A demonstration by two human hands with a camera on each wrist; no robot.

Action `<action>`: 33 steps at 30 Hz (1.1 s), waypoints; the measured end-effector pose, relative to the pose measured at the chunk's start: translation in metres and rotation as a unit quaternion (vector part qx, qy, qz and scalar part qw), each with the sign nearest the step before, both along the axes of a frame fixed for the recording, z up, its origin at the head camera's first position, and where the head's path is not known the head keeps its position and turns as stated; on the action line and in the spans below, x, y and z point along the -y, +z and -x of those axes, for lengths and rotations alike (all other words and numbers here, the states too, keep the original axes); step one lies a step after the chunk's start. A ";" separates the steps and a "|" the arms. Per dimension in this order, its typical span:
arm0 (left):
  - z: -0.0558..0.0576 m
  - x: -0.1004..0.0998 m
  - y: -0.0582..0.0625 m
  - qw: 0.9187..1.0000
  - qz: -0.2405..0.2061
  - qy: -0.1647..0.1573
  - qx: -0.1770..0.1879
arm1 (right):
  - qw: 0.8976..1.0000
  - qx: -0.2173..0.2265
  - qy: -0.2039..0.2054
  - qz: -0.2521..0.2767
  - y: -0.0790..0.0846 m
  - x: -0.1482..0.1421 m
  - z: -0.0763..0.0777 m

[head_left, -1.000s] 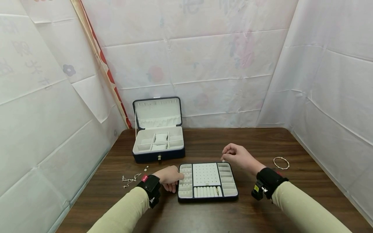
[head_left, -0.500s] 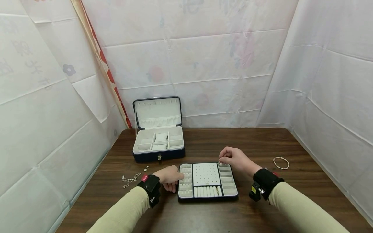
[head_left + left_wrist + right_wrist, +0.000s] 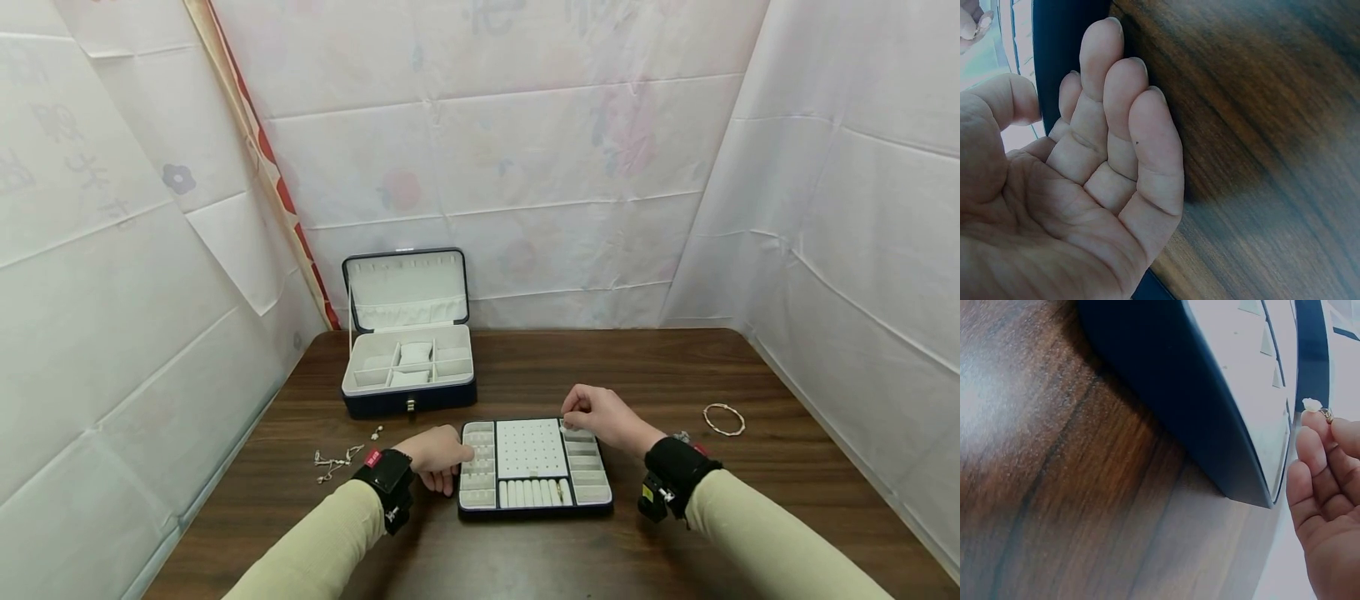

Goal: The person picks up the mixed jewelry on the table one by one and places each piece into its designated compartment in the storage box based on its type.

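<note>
A jewelry tray (image 3: 531, 450) with a dark blue rim and white lining lies before me on the table. At its left edge my left hand (image 3: 435, 454) lays the thumb over the rim, its fingers (image 3: 1154, 137) bent against the outer wall. Over the tray's far right compartment, my right hand (image 3: 603, 414) pinches a small earring (image 3: 1312, 405) between thumb and forefinger. A white, petal-like piece and some gold metal show on the earring in the right wrist view. One gold ring (image 3: 560, 492) sits in the tray's ring rolls.
Behind the tray to the left stands an open jewelry box (image 3: 408, 404) with cushions inside. Left of my left hand lie a tangled chain (image 3: 333, 462) and a small white-and-gold piece (image 3: 377, 433). A bangle (image 3: 724, 420) rests on the wooden table (image 3: 540, 558) at the right.
My right hand has moved slightly left with the earring, from beyond the tray's far right corner to over its corner compartment. The left hand stays at the tray's edge.
</note>
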State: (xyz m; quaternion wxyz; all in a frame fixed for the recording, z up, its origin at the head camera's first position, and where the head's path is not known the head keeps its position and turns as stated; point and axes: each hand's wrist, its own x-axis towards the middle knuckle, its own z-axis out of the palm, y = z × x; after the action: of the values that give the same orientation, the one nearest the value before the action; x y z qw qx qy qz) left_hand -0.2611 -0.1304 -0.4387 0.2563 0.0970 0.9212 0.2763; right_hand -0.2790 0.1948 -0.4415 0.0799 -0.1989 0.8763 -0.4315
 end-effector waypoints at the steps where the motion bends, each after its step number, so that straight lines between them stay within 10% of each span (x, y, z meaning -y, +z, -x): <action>1: 0.000 0.000 0.000 1.000 0.000 0.000 0.001 | 1.000 -0.001 0.003 -0.002 -0.001 0.000 0.000; 33: 0.001 -0.002 0.002 1.000 0.006 0.000 0.007 | 0.999 -0.004 -0.007 -0.036 -0.002 0.013 0.003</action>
State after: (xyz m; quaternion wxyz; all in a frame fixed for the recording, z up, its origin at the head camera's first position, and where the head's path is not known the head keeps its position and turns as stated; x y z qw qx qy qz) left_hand -0.2621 -0.1286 -0.4368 0.2638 0.0936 0.9209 0.2714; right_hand -0.2824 0.1818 -0.4437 0.0809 -0.1914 0.8930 -0.3992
